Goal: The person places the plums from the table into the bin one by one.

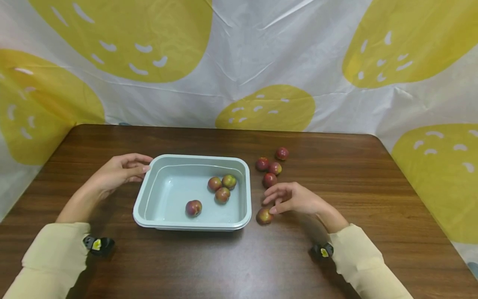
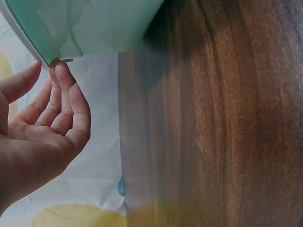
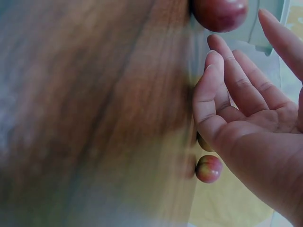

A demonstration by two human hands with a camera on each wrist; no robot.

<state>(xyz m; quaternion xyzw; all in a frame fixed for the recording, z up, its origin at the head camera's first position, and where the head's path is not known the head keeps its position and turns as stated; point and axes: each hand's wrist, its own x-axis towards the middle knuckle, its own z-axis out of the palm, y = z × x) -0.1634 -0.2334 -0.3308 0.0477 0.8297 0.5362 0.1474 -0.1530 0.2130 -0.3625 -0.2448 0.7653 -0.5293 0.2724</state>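
As the left grip (image 1: 121, 172) pinches one tray (image 1: 169, 195), four plums (image 1: 222, 195) inside, five outside — right grip (image 1: 295, 200) loosely spread

Yellow-patterned cloth (image 1: 246, 54) hangs behind a brown table (image 1: 336, 170).

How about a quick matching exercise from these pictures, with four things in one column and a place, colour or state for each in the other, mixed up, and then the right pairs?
Column one
1. Left hand
2. Table
3. Right hand
4. Tub

Column two
A. Pale blue-green, with four round fruits inside
B. Right of the tub, close to a loose fruit
C. Brown, with wood grain
D. At the left end of the tub, touching its rim

Right pairs
1-D, 2-C, 3-B, 4-A
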